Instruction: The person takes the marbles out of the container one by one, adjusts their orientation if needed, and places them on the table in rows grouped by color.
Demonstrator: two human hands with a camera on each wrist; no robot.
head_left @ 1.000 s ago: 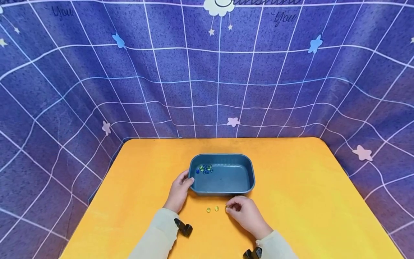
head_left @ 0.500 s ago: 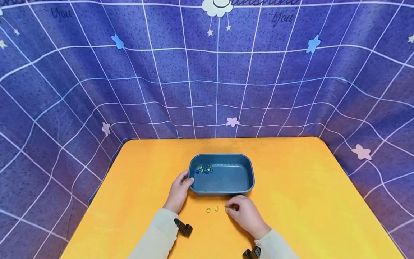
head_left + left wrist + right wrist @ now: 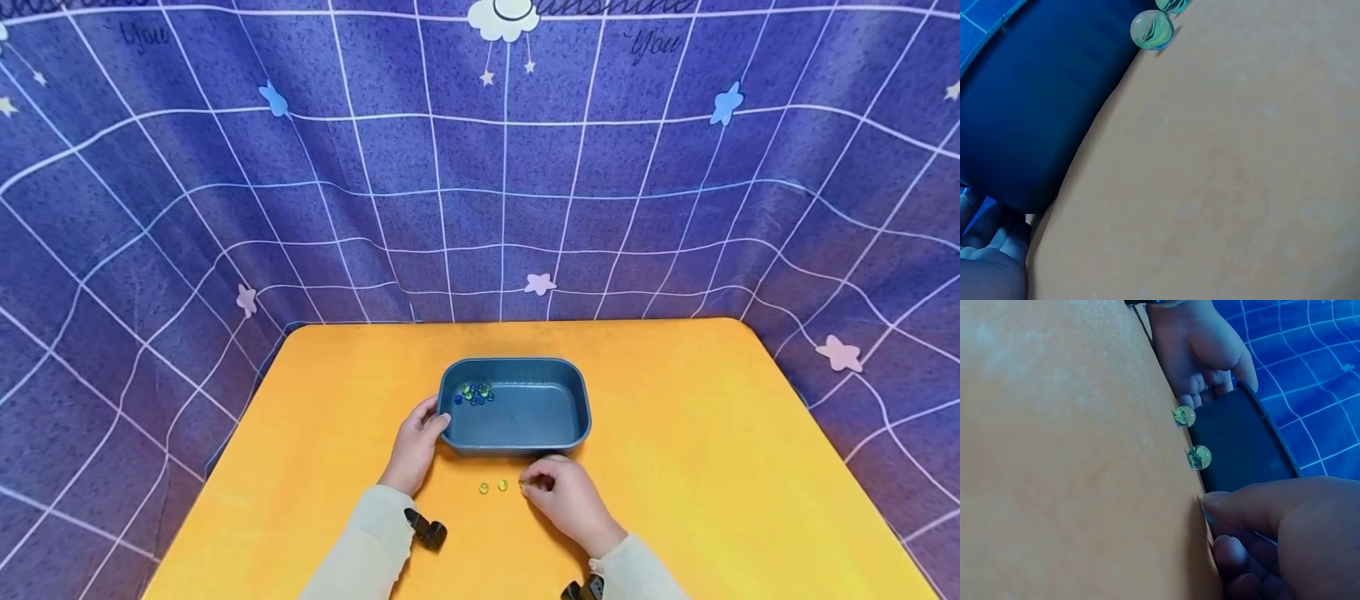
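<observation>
A dark blue rectangular tray (image 3: 525,417) sits on the table, with several blue and yellow-green marbles (image 3: 476,393) clustered in its left part. My left hand (image 3: 414,442) grips the tray's left end, thumb over the rim and fingers along the outside. In front of the tray, my right hand (image 3: 566,496) pinches a marble (image 3: 1209,514) between thumb and fingertips at the tabletop; most of it is hidden. To its left two clear marbles with yellow-green swirls lie in a row, the nearer marble (image 3: 502,485) and the farther marble (image 3: 483,488).
The orange-yellow tabletop (image 3: 712,450) extends on both sides of the tray. A blue curtain (image 3: 615,200) with a white grid and stars hangs behind and beside it. A black wrist camera (image 3: 426,530) is strapped at the left sleeve.
My right hand has shifted very slightly left with the pinched marble, toward the two marbles. The left hand and tray look unmoved.
</observation>
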